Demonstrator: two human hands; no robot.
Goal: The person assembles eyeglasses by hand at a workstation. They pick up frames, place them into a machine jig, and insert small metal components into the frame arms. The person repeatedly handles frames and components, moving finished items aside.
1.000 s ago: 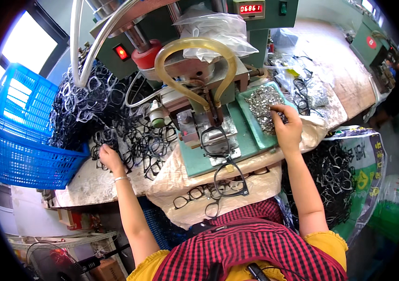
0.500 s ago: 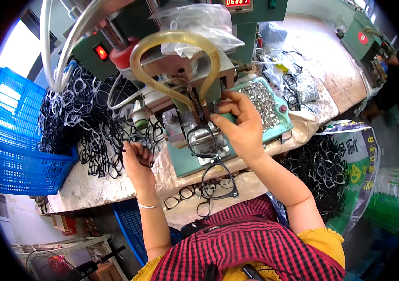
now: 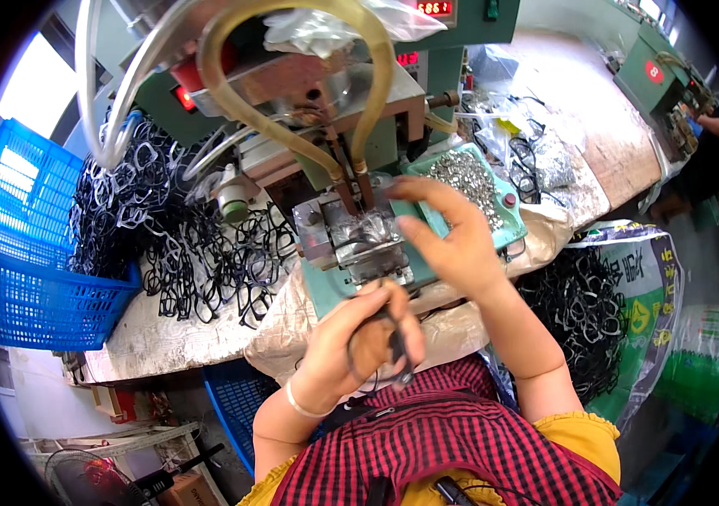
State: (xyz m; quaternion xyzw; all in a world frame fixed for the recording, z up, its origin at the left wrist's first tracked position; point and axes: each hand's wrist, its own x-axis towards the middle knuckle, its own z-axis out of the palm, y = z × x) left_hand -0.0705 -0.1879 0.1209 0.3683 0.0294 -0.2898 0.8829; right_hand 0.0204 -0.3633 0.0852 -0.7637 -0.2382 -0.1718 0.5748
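and here at 6 o'clock, the dark glasses frame [image 3: 398, 343] is a blur, my left hand [image 3: 366, 336] covering much of it; whether both rims are whole, i can't tell! up at 12, the yellowish hose [image 3: 380, 76] and clear plastic bag [image 3: 313, 32] run off the top edge. at 2 o'clock, the metal bits [image 3: 467, 179] are too small to tell apart, their green tray [image 3: 509, 226] partly behind my right hand [image 3: 463, 249]. the grip: left fingers curled, closed around that frame. at 3 o'clock, right thumb and forefinger spread apart beside the metal fixture [image 3: 376, 255]; contact, i can't tell.
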